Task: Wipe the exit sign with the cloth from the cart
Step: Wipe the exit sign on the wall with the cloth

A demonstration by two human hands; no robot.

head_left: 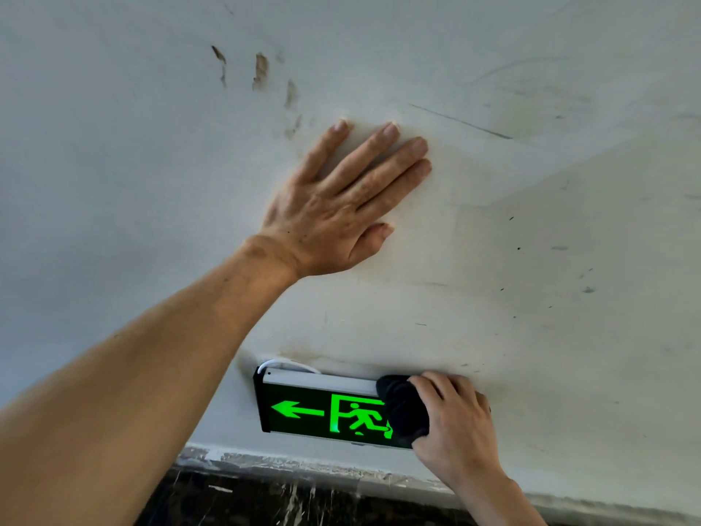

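Observation:
The exit sign (pixel 303 410) is a black box with a lit green arrow and running figure, mounted low on the white wall. A dark cloth (pixel 404 408) is pressed over the sign's right end, hiding that part of it. My right hand (pixel 455 423) is shut on the cloth, coming in from the lower right. My left hand (pixel 341 203) lies flat on the wall above the sign, fingers spread, holding nothing.
The white wall (pixel 550 222) is scuffed, with brown smears (pixel 261 70) above my left hand. A white cable (pixel 288 364) loops behind the sign's top. A grey baseboard strip (pixel 288 465) and dark floor (pixel 265 503) run below.

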